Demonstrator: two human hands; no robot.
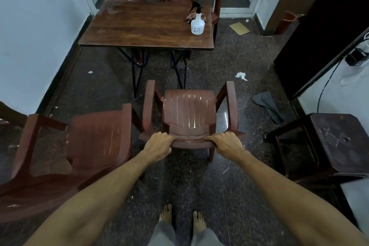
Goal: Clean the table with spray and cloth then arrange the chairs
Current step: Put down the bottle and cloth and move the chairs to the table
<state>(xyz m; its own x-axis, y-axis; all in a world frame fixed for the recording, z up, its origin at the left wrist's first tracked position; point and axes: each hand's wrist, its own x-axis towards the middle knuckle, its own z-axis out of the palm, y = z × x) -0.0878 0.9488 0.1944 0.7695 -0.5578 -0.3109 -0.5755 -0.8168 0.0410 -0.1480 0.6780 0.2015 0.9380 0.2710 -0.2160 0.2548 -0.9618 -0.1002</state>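
Both hands clamped on the chair's (189,114) top rail, left hand (158,143) and right hand (225,143) evenly spaced. It faces the table (139,26), well short of it. Push straight, level, watch the armrests clear the table legs.

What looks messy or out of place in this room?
Litter lies on the floor: crumpled white paper right of the table, a smaller scrap on its left, flat cardboard and a grey cloth. Both hands grip a chair standing away from the table.
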